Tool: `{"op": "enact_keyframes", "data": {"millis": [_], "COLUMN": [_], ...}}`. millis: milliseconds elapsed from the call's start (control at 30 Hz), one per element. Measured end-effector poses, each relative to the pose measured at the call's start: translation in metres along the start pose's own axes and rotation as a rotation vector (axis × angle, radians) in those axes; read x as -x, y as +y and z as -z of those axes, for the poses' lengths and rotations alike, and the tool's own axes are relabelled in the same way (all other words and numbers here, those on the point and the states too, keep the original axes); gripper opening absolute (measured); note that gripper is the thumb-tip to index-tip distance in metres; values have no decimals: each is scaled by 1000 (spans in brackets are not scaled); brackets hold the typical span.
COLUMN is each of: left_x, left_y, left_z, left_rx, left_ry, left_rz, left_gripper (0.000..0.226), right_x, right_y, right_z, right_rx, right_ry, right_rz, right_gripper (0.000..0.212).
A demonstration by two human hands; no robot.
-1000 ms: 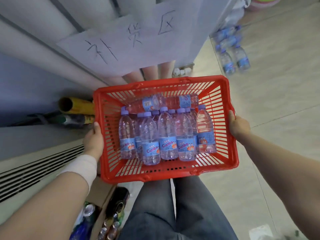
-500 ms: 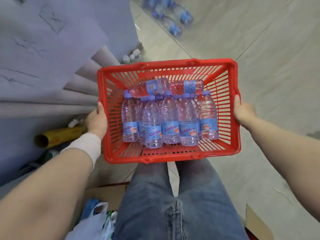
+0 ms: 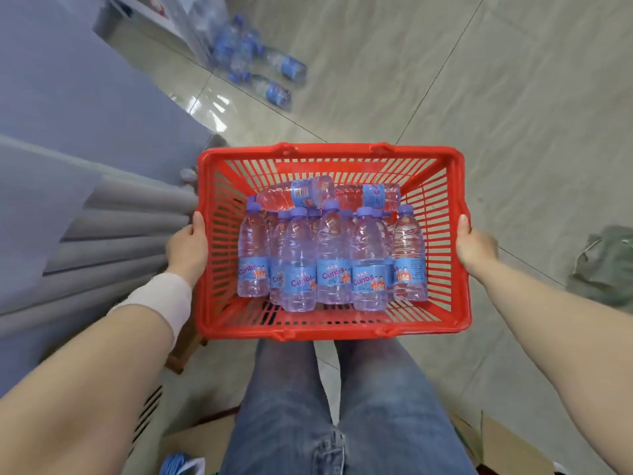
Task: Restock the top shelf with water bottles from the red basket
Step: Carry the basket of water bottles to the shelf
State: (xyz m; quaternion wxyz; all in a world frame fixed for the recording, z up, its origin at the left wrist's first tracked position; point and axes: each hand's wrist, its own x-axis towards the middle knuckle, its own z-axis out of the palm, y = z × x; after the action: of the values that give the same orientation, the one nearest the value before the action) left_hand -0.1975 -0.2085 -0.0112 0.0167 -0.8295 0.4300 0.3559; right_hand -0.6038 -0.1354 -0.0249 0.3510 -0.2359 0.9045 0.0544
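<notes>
I carry a red basket (image 3: 455, 186) in front of my legs, level at waist height. My left hand (image 3: 186, 246) grips its left rim and my right hand (image 3: 474, 246) grips its right rim. Inside lie several water bottles (image 3: 334, 255) with purple caps and blue labels, side by side. Two more water bottles (image 3: 308, 192) lie crosswise at the far end. No shelf is in view.
Grey rolled tubes (image 3: 113, 241) and a grey panel fill the left side. Several loose bottles (image 3: 274, 78) lie on the tiled floor ahead. A green cloth (image 3: 606, 265) lies at right. Cardboard boxes (image 3: 507, 443) stand near my feet.
I have turned and stepped to the right with the basket. The tubes and paper sign slid off to the left, and more open floor shows ahead. Both hands keep their grip.
</notes>
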Motion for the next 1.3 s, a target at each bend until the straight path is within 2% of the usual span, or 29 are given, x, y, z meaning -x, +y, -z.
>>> {"op": "enact_keyframes", "data": {"millis": [333,700,1300], "left_x": [-51,-104,-179], "left_y": [136,281,453], "left_z": [-13,2,-14], "left_rx": [-32,6,102], "left_ry": [-11,-71,-18], "left_rz": [-146,-186,-5], "left_gripper": [65,62,65], "right_x": [-71,-139,-319], "right_y": [-21,-83,-202], "right_z": [63,132,241], "right_rx": [-31,-77,-29], "right_ry": [42,93,27], "right_rz": [-101,-146,-10], "right_gripper": [68,71,72]}}
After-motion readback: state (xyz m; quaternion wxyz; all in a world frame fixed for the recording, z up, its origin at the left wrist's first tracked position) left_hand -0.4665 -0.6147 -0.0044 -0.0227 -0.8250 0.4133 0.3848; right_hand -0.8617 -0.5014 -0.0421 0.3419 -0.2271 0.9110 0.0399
